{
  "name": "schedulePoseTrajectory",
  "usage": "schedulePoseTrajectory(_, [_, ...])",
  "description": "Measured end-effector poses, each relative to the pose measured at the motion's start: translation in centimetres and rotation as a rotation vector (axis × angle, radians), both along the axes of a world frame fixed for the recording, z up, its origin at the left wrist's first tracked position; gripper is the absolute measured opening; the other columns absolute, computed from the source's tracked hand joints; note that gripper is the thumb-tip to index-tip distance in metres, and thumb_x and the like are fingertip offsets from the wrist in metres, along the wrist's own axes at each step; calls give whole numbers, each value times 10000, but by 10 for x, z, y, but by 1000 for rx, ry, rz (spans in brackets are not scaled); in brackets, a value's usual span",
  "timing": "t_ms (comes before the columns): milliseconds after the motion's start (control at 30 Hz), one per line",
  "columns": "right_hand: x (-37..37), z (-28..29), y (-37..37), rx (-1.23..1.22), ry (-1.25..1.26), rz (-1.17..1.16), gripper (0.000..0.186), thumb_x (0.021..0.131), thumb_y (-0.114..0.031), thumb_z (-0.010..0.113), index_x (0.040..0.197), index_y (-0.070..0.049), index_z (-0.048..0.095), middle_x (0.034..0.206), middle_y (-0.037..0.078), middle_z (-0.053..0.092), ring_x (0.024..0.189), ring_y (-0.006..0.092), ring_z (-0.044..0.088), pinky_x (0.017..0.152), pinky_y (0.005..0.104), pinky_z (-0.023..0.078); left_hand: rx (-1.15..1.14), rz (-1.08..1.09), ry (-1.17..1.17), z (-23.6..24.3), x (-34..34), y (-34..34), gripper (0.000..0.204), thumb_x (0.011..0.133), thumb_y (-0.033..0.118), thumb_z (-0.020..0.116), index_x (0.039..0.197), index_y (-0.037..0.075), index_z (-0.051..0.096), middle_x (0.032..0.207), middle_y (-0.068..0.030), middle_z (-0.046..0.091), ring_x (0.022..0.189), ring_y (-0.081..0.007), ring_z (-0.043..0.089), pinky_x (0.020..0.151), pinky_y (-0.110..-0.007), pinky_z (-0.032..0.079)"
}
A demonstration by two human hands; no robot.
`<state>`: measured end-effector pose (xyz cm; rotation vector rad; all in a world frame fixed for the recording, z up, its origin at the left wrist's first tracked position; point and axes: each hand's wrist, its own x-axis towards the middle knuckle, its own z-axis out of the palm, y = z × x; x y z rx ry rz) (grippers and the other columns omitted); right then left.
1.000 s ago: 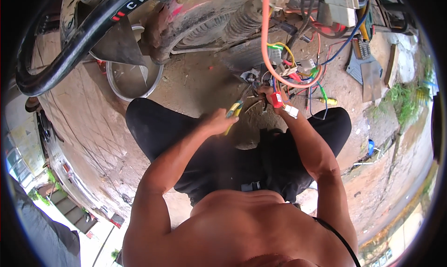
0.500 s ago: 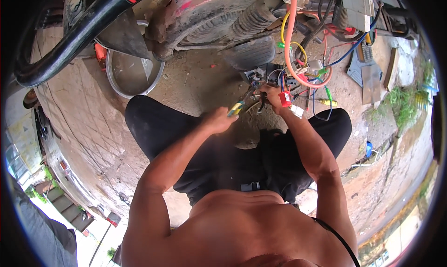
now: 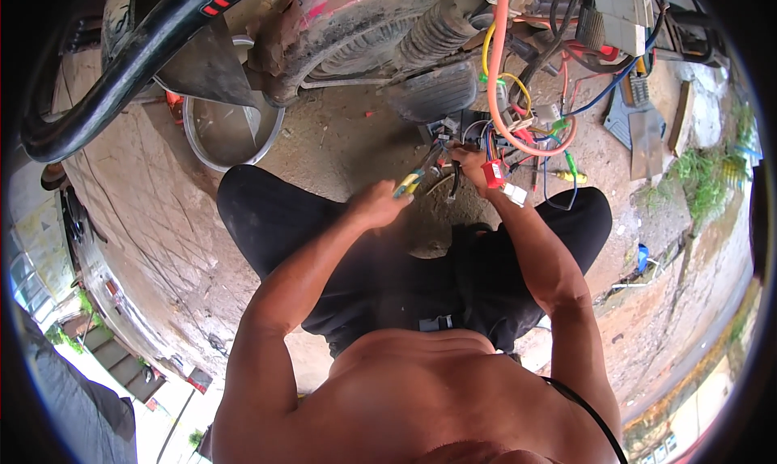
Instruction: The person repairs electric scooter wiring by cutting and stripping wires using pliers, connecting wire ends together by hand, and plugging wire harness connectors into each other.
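My left hand is closed round the yellow and teal handles of what look like pliers. Their dark jaws point up toward a tangle of thin wires. Beside the jaws, my right hand pinches the wire bundle; exactly which strands its fingers hold is hidden. A red connector and a white connector hang over my right wrist. Black wire ends dangle below the right fingers. A thick orange cable loops down just right of the bundle.
Overhead are a vehicle's dirty underside with a coil spring, a black flap and a curved black bar. A metal basin stands at left. A yellow-handled tool lies at right, below a blue-grey plate.
My left hand and the pliers have shifted very slightly left. The right hand stays at the wires. The black bar and vehicle parts appear slightly further left in the picture.
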<state>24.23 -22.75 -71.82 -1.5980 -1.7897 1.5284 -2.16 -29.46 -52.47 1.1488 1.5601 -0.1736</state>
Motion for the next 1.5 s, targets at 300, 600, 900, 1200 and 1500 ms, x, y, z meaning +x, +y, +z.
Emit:
schedulePoseTrajectory(300, [-11, -1, -8, -177, 126, -107, 243, 972, -213, 653, 1110, -13, 654, 1028, 76, 696, 935, 160, 649, 853, 323, 509, 28, 71, 31, 3, 3, 0, 502, 928, 447, 684, 959, -53, 658, 832, -256, 674, 832, -409, 680, 742, -490, 508])
schedulePoseTrajectory(600, [10, -55, -16, 420, -97, 42, 219, 934, -200, 626, 787, -49, 566, 809, 39, 603, 724, 154, 549, 676, 348, 455, 125, -38, 28, -9, 11, -2, 483, 932, 435, 688, 974, -44, 654, 809, -230, 676, 808, -389, 684, 732, -483, 511])
schedulePoseTrajectory(900, [-21, 46, 3, -281, 111, -363, 238, 884, -258, 648, 856, -32, 718, 779, 34, 657, 726, 194, 602, 656, 350, 465, 75, 23, 5, -11, 0, -5, 457, 935, 414, 686, 962, -41, 648, 742, -190, 658, 703, -323, 685, 663, -465, 515])
schedulePoseTrajectory(1200, [7, 5, 3, 10, -2, -135, 348, 891, -310, 731, 1072, -13, 725, 873, 195, 724, 797, 319, 699, 721, 434, 533, 263, -80, 21, -18, 8, -6, 434, 938, 413, 686, 956, -18, 644, 770, -194, 695, 706, -360, 704, 662, -467, 530])
schedulePoseTrajectory(1500, [9, -25, -5, 218, 29, 26, 262, 825, -256, 733, 856, -24, 616, 766, 147, 639, 730, 318, 634, 693, 439, 489, 170, -139, 97, 0, 11, -1, 448, 960, 448, 642, 1016, 5, 677, 932, -236, 718, 953, -411, 707, 805, -514, 538])
